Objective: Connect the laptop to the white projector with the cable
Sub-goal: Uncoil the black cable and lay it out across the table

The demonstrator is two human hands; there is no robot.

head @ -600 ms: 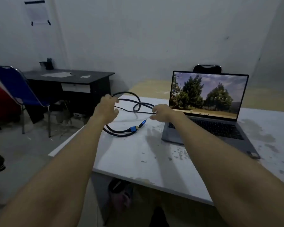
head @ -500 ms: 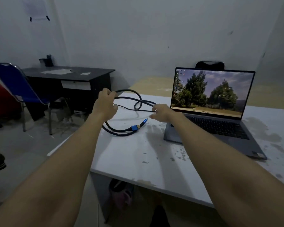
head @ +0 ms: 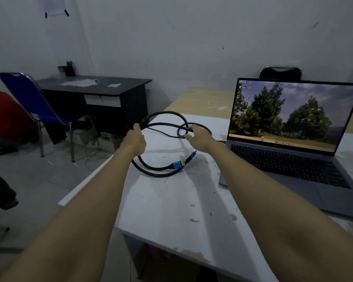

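Note:
A coiled black cable [head: 163, 117] with two blue plugs [head: 177, 165] lies partly on the white table [head: 171, 204]. My left hand [head: 135, 141] grips the coil's left side and holds that side up off the table. My right hand [head: 199, 137] pinches a strand at the coil's right side. The blue plugs rest on the table between my forearms. An open grey laptop [head: 289, 157] with a tree wallpaper stands at the right, just beside my right hand. No white projector is in view.
A dark desk [head: 102, 88] stands at the back left with a blue chair [head: 29, 98] in front of it. Loose wires lie on the floor [head: 86, 153] under them. A black chair back [head: 279, 73] shows behind the laptop. Something red [head: 6, 112] sits at far left.
Both hands have lifted the cable coil higher off the table and spread it. The view has shifted left, so the laptop sits further right.

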